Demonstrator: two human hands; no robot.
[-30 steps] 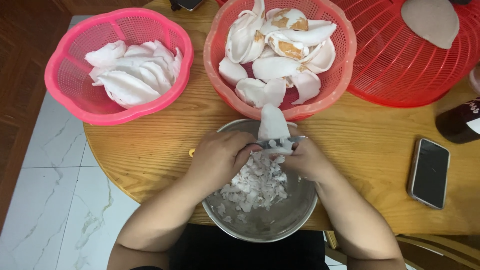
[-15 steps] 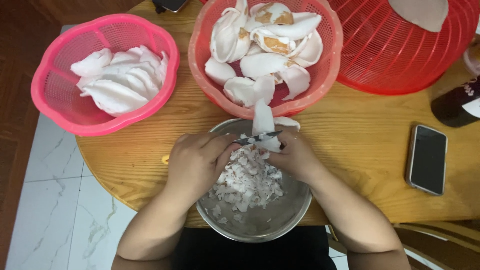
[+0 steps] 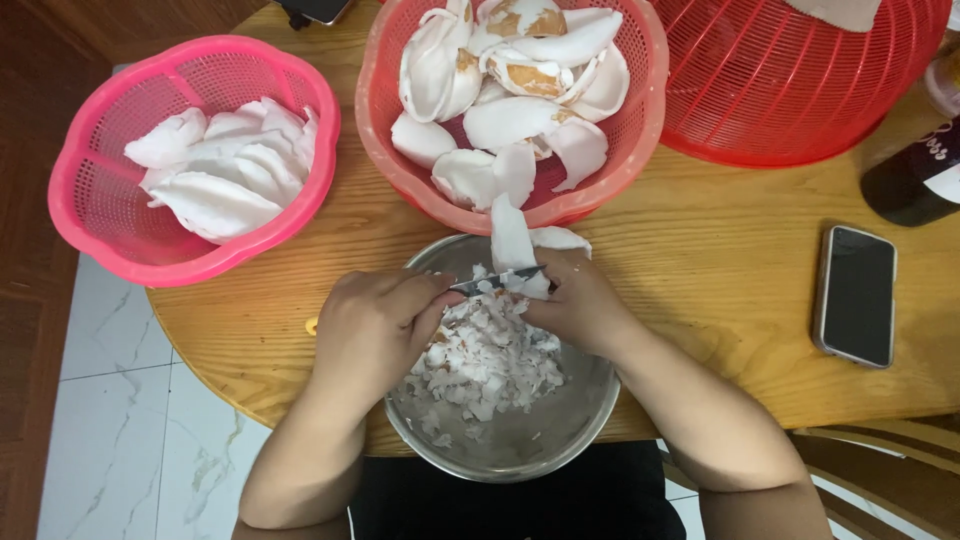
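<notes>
Head view. Round wooden table [image 3: 700, 260], seen from above.

Left hand [image 3: 375, 325]: clenched around a knife [image 3: 497, 282]; handle hidden inside the fist, only the thin blade shows, pointing toward 3 o'clock and slightly up. Blade edge lies against the coconut piece [image 3: 512, 240].

Right hand [image 3: 580, 305]: fingers closed on the lower end of the coconut piece, which stands nearly upright, tip toward 12 o'clock, white flesh facing the camera. Piece sits over the 12 o'clock rim of the steel bowl [image 3: 555, 440], just below the coral basket [image 3: 640, 130].

Steel bowl: at 6 o'clock on the table, at the near edge, both hands over its upper half. Holds a heap of small white shavings [image 3: 485, 365], piled left of centre; bare metal at 5 to 6 o'clock.

Coral basket: at 12 o'clock from the bowl, nearly touching its rim. Filled with large curved coconut chunks [image 3: 510, 120], white, some with brown skin patches.

Pink basket [image 3: 90, 215]: at 10 o'clock from the bowl, partly overhanging the table edge. Holds clean white peeled pieces [image 3: 215, 185].

Red basket [image 3: 800, 90]: at 1 o'clock, cut off by the frame top.

Phone [image 3: 855, 295]: at 3 o'clock from the bowl, well apart, screen dark, flat on the table. Dark bottle [image 3: 915, 180] just above it, at the right edge.

Tiled floor [image 3: 110, 440] at 8 o'clock.
</notes>
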